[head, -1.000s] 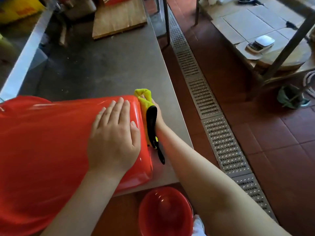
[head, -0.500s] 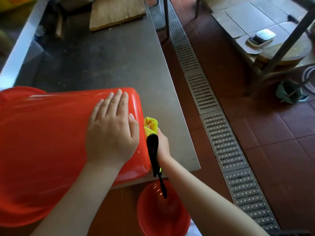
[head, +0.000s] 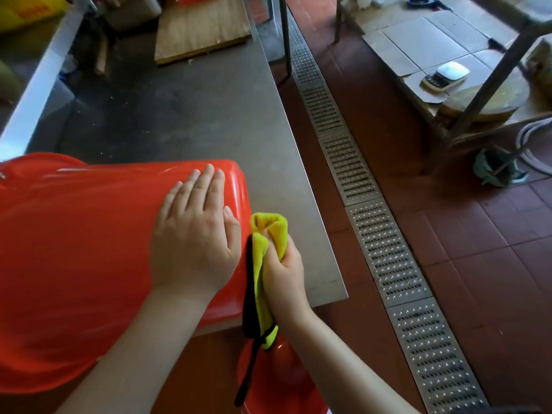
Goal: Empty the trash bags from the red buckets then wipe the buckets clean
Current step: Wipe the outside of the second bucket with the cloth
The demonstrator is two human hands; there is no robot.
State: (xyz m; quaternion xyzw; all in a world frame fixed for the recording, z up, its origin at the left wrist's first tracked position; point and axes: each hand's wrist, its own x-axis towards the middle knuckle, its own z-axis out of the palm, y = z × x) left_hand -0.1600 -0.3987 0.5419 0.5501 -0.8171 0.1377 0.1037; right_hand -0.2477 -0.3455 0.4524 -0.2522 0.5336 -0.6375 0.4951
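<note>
A big red bucket (head: 83, 249) lies on its side on the steel table (head: 185, 121), its base end pointing right. My left hand (head: 194, 234) presses flat on the bucket's upper side near the base, fingers straight. My right hand (head: 280, 267) grips a bunched yellow cloth with a black edge (head: 263, 249) and holds it against the bucket's base. A black strip of the cloth hangs down past the table edge. A second red bucket (head: 286, 375) stands on the floor below, partly hidden by my right forearm.
A wooden board (head: 203, 28) lies at the table's far end. A metal drain grate (head: 373, 222) runs along the red tiled floor to the right. Beyond it a metal-legged rack holds flattened cardboard (head: 433, 43) and a small scale (head: 446, 74).
My right hand has slid the cloth down the bucket's base toward me, then slightly back up. The left hand has stayed flat on the bucket.
</note>
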